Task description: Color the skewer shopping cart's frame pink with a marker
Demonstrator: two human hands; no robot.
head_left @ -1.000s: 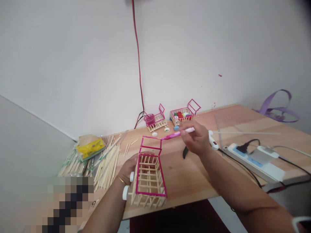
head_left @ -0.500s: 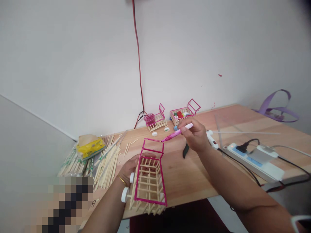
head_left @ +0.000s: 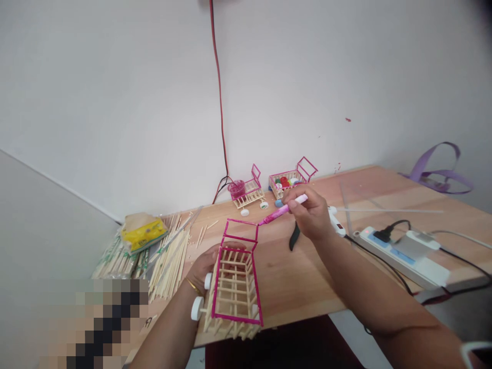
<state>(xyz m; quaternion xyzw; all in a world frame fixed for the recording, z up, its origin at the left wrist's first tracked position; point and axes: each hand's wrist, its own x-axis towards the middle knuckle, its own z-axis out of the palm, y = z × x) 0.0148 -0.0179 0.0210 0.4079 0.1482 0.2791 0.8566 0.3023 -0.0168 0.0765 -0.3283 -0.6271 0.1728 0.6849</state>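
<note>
A small toy cart point(head_left: 235, 287) made of wooden sticks, with a magenta top rim, magenta handle frame and white wheels, is held up near the table's front edge. My left hand point(head_left: 207, 264) grips it from behind and below; the cart hides most of those fingers. Pinched in my right hand point(head_left: 307, 211) is a pink-stained white marker point(head_left: 282, 211), which may be a paint pen. Its tip touches or nearly touches the top right corner of the cart's handle frame.
Two similar carts point(head_left: 249, 196) stand by the wall, one beside a cup of magenta paint point(head_left: 237, 189). Loose sticks point(head_left: 169, 261) and a yellow packet point(head_left: 143, 233) lie left. On the right are a power strip point(head_left: 403, 256), cables and a white glue gun point(head_left: 336, 221).
The marker tip has moved slightly right along the handle's top bar to its corner. The cart has shifted a little left in my left hand.
</note>
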